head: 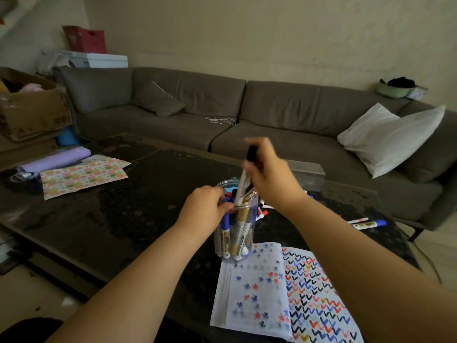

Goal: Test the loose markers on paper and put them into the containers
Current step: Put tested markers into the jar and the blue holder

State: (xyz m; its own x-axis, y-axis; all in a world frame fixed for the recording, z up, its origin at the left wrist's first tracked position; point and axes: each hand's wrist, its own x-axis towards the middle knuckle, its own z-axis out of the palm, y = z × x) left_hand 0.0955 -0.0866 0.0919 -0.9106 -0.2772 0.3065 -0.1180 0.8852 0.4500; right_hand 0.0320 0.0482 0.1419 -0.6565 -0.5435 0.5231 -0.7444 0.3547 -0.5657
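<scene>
A clear round jar [241, 243] full of markers stands on the dark table, just beyond an open notebook [284, 293] covered in coloured test marks. My left hand [205, 206] grips the jar's rim from the left. My right hand [269, 177] holds a white marker with a black cap [243, 179] upright, its lower end inside the jar's mouth. More loose markers [368, 222] lie on the table at the right, and several others [263, 211] sit just behind the jar.
A clear rectangular box [309, 174] sits behind my right hand. Patterned paper [81, 175] and a purple roll [57, 160] lie at the table's far left. A grey sofa [222, 112] with a white pillow [388, 137] runs behind the table.
</scene>
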